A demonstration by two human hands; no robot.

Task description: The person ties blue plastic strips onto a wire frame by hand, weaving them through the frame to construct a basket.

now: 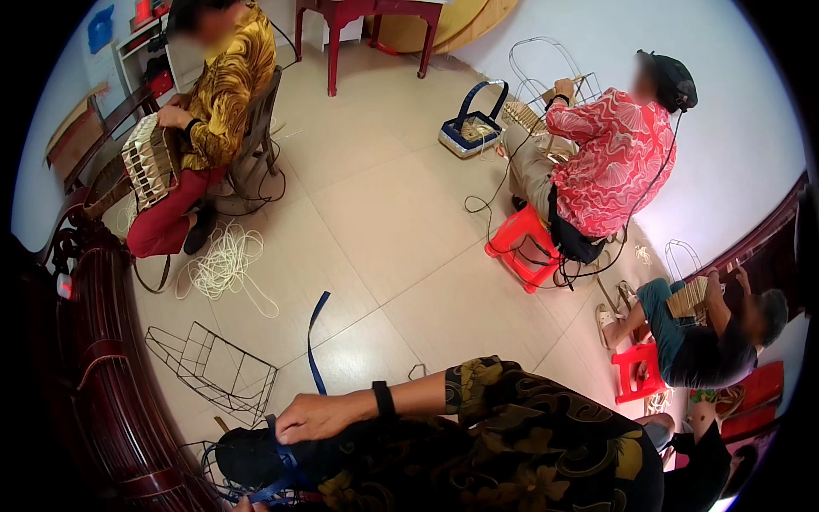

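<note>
My right hand (316, 417), with a black band at the wrist, comes in from the right near the lower edge. Its fingers are closed on a flat blue strap (286, 461) that runs down over dark material. A length of blue strap (316, 346) stands up beyond my wrist, its end loose. Of my left hand (246, 506) only a small part shows at the bottom edge, beside the blue strap; its fingers are mostly cut off. Below the right hand is a rounded black thing (243, 454) whose kind I cannot make out, with thin wires around it.
A wire basket frame (213, 367) lies on the tiles beside a dark carved wooden seat (119, 384). Pale cord (226, 264) is heaped farther off. Seated people work on baskets at left and right, one on a red stool (522, 247); a blue-handled basket (471, 132) stands near.
</note>
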